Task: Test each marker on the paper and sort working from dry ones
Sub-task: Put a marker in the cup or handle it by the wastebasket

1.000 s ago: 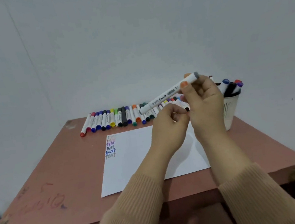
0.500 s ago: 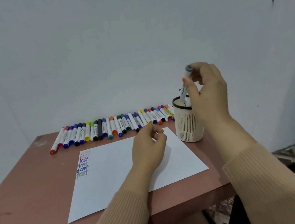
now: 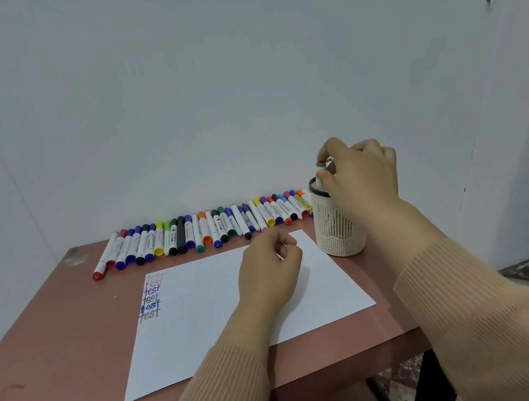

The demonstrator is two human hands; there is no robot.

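Marker (image 3: 320, 163) with the grey cap is upright, lower end down inside the white mesh cup (image 3: 337, 228) on the right of the table (image 3: 58, 339). Right hand (image 3: 363, 179) pinches its top between thumb and fingertips. Left hand (image 3: 268, 272) is curled up, holding nothing, over the paper (image 3: 219, 304). Other markers (image 3: 194, 231) lie in a row by the wall.
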